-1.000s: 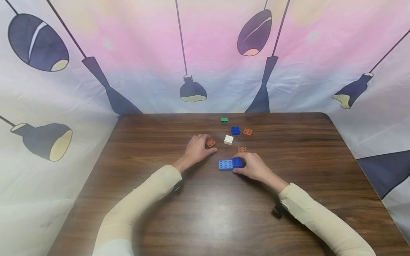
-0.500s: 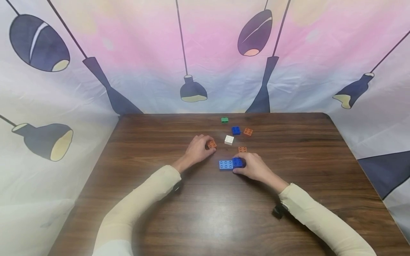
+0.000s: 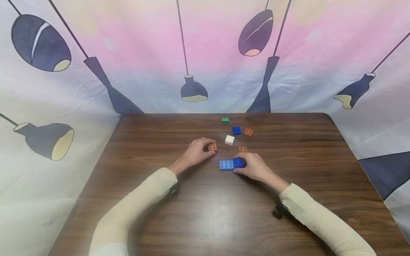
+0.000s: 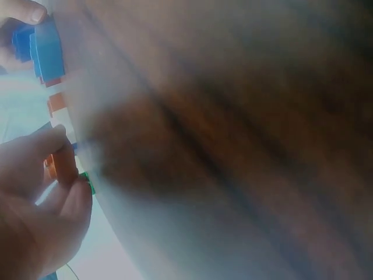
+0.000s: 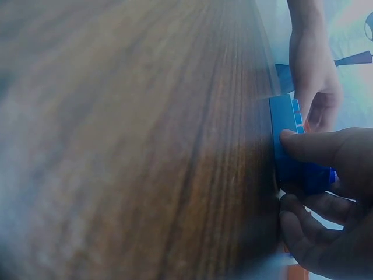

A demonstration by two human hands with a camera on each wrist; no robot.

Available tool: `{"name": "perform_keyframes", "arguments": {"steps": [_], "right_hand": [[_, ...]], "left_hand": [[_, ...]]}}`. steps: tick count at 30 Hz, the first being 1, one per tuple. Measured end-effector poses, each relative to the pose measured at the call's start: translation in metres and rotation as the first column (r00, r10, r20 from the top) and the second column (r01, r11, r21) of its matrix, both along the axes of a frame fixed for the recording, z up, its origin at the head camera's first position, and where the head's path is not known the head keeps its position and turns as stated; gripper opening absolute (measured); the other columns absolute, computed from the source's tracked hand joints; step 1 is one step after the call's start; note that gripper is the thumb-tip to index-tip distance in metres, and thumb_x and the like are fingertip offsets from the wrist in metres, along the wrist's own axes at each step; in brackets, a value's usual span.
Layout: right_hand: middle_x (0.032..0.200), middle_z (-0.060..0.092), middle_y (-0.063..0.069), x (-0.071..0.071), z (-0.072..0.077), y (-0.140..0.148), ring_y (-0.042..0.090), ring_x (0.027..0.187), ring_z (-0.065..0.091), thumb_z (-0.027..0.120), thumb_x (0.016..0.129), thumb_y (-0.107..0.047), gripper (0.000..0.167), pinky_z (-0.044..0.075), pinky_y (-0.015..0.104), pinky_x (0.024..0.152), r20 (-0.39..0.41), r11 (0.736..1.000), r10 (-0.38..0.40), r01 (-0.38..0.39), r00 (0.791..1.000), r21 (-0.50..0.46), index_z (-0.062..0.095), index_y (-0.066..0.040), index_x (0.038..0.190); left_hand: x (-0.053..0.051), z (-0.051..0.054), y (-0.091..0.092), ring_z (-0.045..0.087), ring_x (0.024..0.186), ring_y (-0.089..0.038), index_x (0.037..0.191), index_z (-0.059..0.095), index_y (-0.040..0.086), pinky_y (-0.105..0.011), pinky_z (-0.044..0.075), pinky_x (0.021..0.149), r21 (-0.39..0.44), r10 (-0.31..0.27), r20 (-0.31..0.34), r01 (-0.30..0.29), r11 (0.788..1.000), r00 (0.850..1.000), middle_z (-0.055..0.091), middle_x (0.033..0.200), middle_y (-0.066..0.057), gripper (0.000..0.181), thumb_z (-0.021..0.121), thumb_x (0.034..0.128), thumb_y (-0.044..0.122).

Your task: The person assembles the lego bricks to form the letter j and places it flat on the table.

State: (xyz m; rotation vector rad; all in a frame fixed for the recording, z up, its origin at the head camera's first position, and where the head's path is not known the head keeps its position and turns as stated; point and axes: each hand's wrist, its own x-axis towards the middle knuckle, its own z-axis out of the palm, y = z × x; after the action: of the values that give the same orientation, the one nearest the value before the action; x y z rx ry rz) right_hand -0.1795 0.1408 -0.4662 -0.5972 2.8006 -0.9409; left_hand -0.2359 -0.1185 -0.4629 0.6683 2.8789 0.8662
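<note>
My left hand (image 3: 195,153) pinches an orange toy brick (image 3: 212,147) between thumb and fingers, left of the group of bricks. The left wrist view shows that orange brick (image 4: 65,165) held on edge between the fingertips. My right hand (image 3: 255,167) grips a dark blue brick (image 3: 237,162) with the thumb on its near side. Against its left end lies a longer light blue brick (image 3: 226,165), studs up. In the right wrist view, the thumb presses where the light blue brick (image 5: 282,116) meets the dark blue brick (image 5: 317,178); whether they are joined I cannot tell.
Just behind the right hand sits another orange brick (image 3: 242,149). Farther back lie a white brick (image 3: 229,139), a blue brick (image 3: 236,130), an orange brick (image 3: 248,131) and a green brick (image 3: 225,120). A printed cloth (image 3: 211,53) hangs behind the wooden table (image 3: 205,213).
The left hand has closed its thumb and fingers on the orange brick, shifting and turning it slightly toward the near side. The right hand and both blue bricks have stayed in place.
</note>
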Motion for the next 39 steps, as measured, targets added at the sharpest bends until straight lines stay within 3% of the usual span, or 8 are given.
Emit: {"name": "perform_keyframes", "arguments": {"steps": [9, 21, 39], "right_hand": [[0.107, 0.073, 0.007, 0.001, 0.000, 0.000, 0.022, 0.098, 0.067, 0.086, 0.085, -0.023, 0.039, 0.056, 0.046, 0.087, -0.001, 1.000, -0.003, 0.003, 1.000, 0.001, 0.072, -0.008, 0.118], [0.105, 0.073, 0.005, 0.000, -0.001, 0.000, 0.020, 0.095, 0.066, 0.086, 0.085, -0.024, 0.039, 0.056, 0.045, 0.085, -0.020, 1.000, 0.001, -0.001, 1.000, 0.001, 0.072, -0.008, 0.117], [0.103, 0.073, 0.005, 0.000, -0.001, -0.001, 0.018, 0.092, 0.066, 0.086, 0.084, -0.024, 0.039, 0.056, 0.043, 0.082, -0.028, 1.000, 0.009, -0.009, 1.000, -0.004, 0.073, -0.007, 0.117]], "left_hand": [[0.004, 0.005, -0.004, 0.064, 0.110, -0.021, 0.131, 0.065, 0.012, -0.041, 0.053, 0.095, 0.027, -0.022, 0.017, 0.021, 0.999, 1.000, 0.069, 0.120, -0.003, 0.044, 0.077, 0.0929, 0.029], [0.019, 0.006, -0.008, 0.063, 0.114, -0.019, 0.132, 0.064, 0.014, -0.041, 0.052, 0.099, 0.043, -0.150, -0.024, 0.150, 0.988, 0.988, 0.068, 0.117, 0.002, 0.045, 0.075, 0.0936, 0.035], [0.034, 0.003, -0.007, 0.063, 0.114, -0.014, 0.133, 0.065, 0.016, -0.037, 0.051, 0.099, 0.039, -0.248, -0.021, 0.248, 0.968, 0.969, 0.068, 0.118, 0.003, 0.046, 0.076, 0.0925, 0.036]]}}
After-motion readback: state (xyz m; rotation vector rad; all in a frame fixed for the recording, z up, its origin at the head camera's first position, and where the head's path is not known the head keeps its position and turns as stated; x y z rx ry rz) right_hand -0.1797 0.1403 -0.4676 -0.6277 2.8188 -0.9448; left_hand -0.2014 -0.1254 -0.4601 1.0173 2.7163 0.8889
